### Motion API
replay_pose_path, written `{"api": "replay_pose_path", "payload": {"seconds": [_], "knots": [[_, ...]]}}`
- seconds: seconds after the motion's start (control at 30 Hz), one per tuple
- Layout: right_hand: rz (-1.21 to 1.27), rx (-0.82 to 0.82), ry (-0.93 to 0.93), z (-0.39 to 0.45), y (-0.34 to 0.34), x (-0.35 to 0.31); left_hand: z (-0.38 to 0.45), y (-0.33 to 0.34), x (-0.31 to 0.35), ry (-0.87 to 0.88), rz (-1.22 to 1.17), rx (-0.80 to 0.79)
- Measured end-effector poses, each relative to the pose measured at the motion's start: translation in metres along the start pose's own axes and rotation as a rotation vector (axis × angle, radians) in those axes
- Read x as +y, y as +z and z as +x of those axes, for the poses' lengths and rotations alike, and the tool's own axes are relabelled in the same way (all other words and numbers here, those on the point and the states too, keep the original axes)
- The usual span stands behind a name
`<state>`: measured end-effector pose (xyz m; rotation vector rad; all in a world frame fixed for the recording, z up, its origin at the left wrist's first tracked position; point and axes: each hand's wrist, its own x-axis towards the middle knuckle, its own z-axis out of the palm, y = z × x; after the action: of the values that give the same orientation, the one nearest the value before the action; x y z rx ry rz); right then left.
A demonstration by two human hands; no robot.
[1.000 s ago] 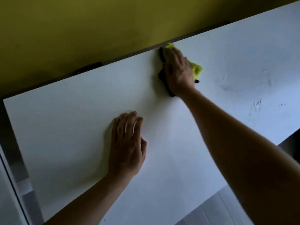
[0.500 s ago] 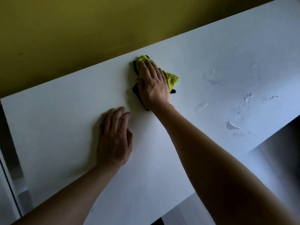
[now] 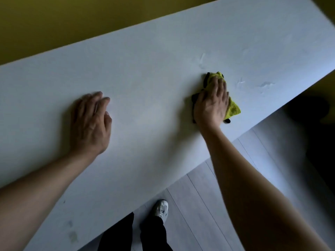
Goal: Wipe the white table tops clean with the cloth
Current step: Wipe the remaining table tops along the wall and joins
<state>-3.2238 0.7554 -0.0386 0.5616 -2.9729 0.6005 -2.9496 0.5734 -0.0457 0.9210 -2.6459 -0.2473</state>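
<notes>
Since half a second ago my right hand [image 3: 211,104] has carried the yellow-green cloth [image 3: 233,109] away from the table's far edge by the yellow wall [image 3: 72,20] toward the near right side, and my left hand [image 3: 90,124] has slid left, so the two now sit well apart. Right hand: fingers straight and spread, palm pressed flat on the cloth, pinning it to the white table top [image 3: 154,78] rather than gripping it; dark trim of the cloth shows at the thumb side and near the wrist. Left hand: flat on the bare surface, fingers relaxed and loosely together, holding nothing, serving as a brace. Wet streaks [image 3: 266,85] lie just beyond the cloth to the right, with a fainter one [image 3: 202,59] above it; faint smudges [image 3: 72,234] sit near the front left corner. Judgement: the stroke in hand is heading into those streaks, so I should keep the palm weight even and run overlapping passes to the right edge, with the cloth bunched under the fingers so no bare fingertip drags across the damp patch. The front-left smudges look untouched and will need a separate pass. Containers: none in view, so no contents to record. My shoe [image 3: 160,208] and the pale plank floor [image 3: 199,205] show below the table's edge.
</notes>
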Motion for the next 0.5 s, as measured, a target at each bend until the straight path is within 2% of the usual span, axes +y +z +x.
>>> {"api": "replay_pose_path", "payload": {"seconds": [0.07, 0.2, 0.3, 0.4, 0.5], "knots": [[0.007, -0.030, -0.073, -0.019, 0.007, -0.024, -0.001, 0.002, 0.000, 0.000, 0.011, 0.007], [0.142, -0.157, -0.392, -0.085, 0.021, -0.072, -0.005, 0.009, 0.006, -0.039, 0.034, 0.028], [0.167, -0.219, -0.564, -0.101, 0.016, -0.068, -0.007, 0.011, 0.019, -0.129, 0.014, 0.023], [0.169, -0.214, -0.564, -0.081, 0.005, -0.030, -0.013, 0.013, 0.048, -0.131, -0.023, 0.008], [0.117, -0.156, -0.401, -0.056, -0.011, 0.025, -0.019, 0.020, 0.084, -0.086, -0.034, -0.020]]}}
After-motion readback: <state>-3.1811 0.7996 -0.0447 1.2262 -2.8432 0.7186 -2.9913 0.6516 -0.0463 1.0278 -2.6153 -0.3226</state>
